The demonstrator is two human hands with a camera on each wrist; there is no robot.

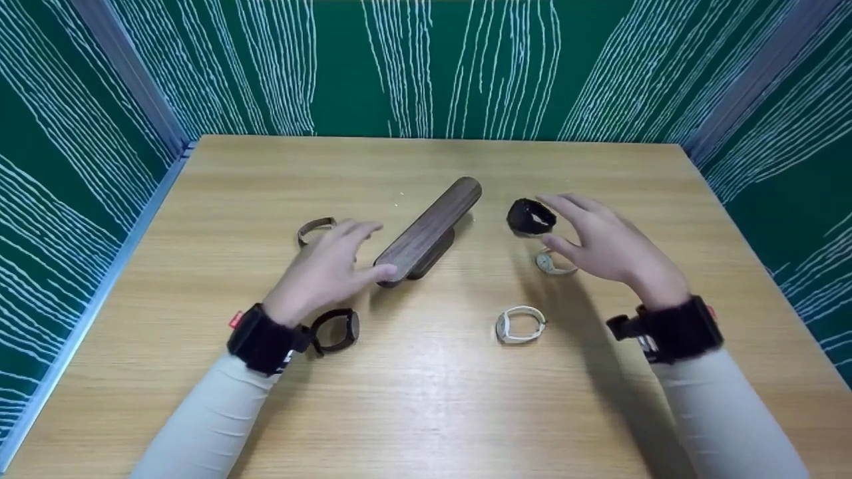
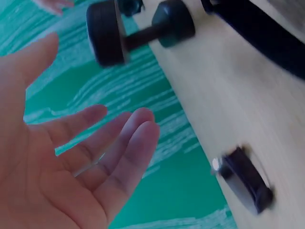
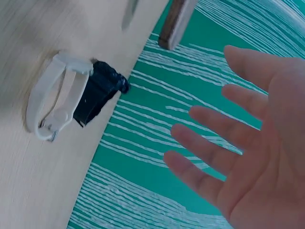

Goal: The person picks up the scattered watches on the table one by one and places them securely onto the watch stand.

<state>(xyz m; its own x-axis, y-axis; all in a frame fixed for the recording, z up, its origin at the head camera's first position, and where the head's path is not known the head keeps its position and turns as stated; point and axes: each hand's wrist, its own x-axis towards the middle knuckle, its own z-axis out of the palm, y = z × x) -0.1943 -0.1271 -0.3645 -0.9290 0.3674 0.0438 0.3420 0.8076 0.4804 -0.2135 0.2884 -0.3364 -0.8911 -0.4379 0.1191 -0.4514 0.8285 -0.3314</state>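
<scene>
A dark wooden watch stand (image 1: 429, 229), a rounded bar on a smaller base, stands slantwise mid-table. My left hand (image 1: 323, 269) hovers by its near end, fingers extended, thumb overlapping the bar in the head view. Nothing lies in its palm in the left wrist view. Beyond that hand is a brown-strapped watch (image 1: 307, 233); nearer me stands a black watch (image 1: 353, 327). My right hand (image 1: 609, 243) is spread and holds nothing. Its fingertips are close to a chunky black watch (image 1: 522, 218) and a pale watch with a round dial (image 1: 544, 262), partly hidden by the thumb.
A white watch (image 1: 504, 326) stands on its looped strap at the front right of the wooden table (image 1: 426, 412). Green panels (image 1: 466, 73) with pale streaks enclose the table at the back and sides. Each wrist wears a black camera band (image 1: 682, 329).
</scene>
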